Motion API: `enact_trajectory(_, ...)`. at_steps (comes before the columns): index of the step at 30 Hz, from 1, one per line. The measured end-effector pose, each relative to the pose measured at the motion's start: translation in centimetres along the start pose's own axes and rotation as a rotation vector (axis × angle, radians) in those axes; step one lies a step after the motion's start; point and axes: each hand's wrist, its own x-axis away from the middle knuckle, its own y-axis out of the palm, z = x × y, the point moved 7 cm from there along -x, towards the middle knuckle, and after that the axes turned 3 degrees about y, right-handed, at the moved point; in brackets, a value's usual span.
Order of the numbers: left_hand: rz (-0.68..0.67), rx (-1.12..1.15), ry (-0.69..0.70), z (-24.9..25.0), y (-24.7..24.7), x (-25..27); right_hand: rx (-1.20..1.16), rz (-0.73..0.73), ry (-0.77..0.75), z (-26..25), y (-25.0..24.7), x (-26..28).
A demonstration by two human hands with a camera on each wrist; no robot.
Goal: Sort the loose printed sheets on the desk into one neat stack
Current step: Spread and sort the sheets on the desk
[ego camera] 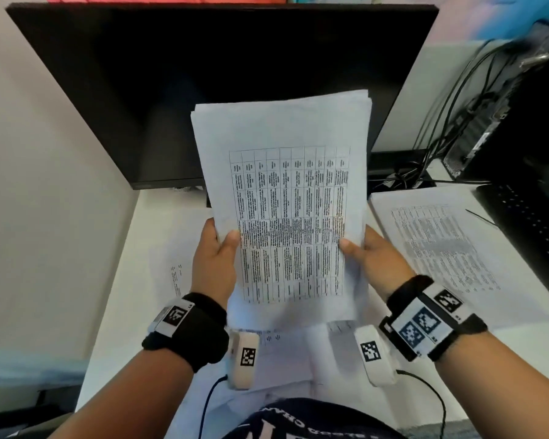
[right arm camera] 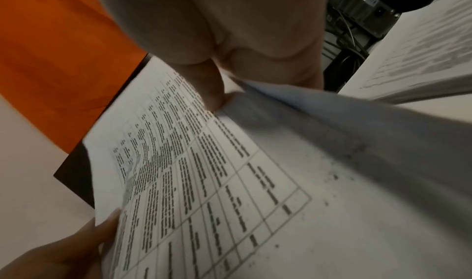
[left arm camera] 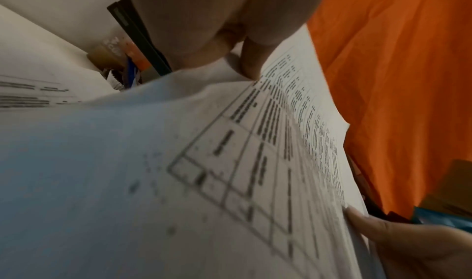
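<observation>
Above the desk [ego camera: 124, 280], sheaf of sheets [ego camera: 282, 191] in left grip [ego camera: 214, 261] and right grip [ego camera: 377, 261], thumbs on top, print blurred.

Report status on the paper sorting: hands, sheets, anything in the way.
Left hand and right hand grip bundle of sheets, lifted. More printed sheets on desk. Nothing blocking.

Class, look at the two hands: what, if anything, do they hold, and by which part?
A bundle of white printed sheets, table print on top. The left hand pinches its left long edge, the right hand its right long edge, thumbs on top.
</observation>
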Motion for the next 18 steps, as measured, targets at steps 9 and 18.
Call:
enact_trajectory(9,-0.134,0.032,-0.186,-1.7,6.2,2.7,-0.187,-0.071,0.187,3.3,-5.5,1.5)
enact_trajectory(18,-0.087,-0.079,-0.21,-2.9,10.9,4.4,-0.033,-0.002,0.182,6.0,-11.3,0.2)
